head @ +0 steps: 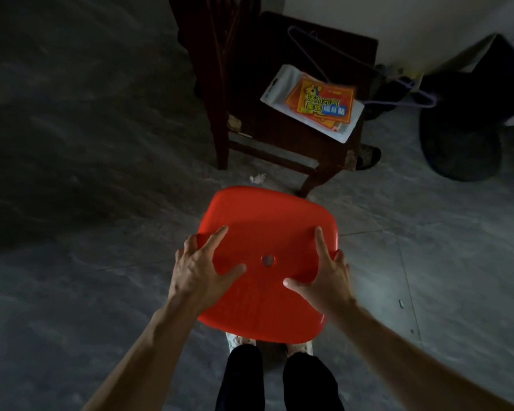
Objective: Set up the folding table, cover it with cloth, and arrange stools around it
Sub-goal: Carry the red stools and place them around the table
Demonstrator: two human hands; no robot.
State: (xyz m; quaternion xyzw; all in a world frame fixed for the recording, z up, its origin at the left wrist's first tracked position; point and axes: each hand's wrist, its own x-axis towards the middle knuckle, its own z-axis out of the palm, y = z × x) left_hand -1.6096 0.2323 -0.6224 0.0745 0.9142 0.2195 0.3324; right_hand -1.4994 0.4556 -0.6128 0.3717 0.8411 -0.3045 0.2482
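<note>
A red plastic stool (264, 229) with a small round hole in the middle of its seat fills the centre of the head view, seen from above. My left hand (201, 269) grips the seat's left edge, thumb on top and fingers curled over the rim. My right hand (324, 275) grips the right edge the same way. The stool's legs are hidden under the seat, so I cannot tell whether it stands on the floor. The folding table and the cloth are not in view.
A dark wooden chair (294, 134) stands just beyond the stool, with a white and orange packet (318, 103) and a purple hanger (410, 84) on it. A dark bag (469, 120) lies at the right by the wall. Grey tiled floor (86, 203) spreads left. My feet (241, 341) are below the stool.
</note>
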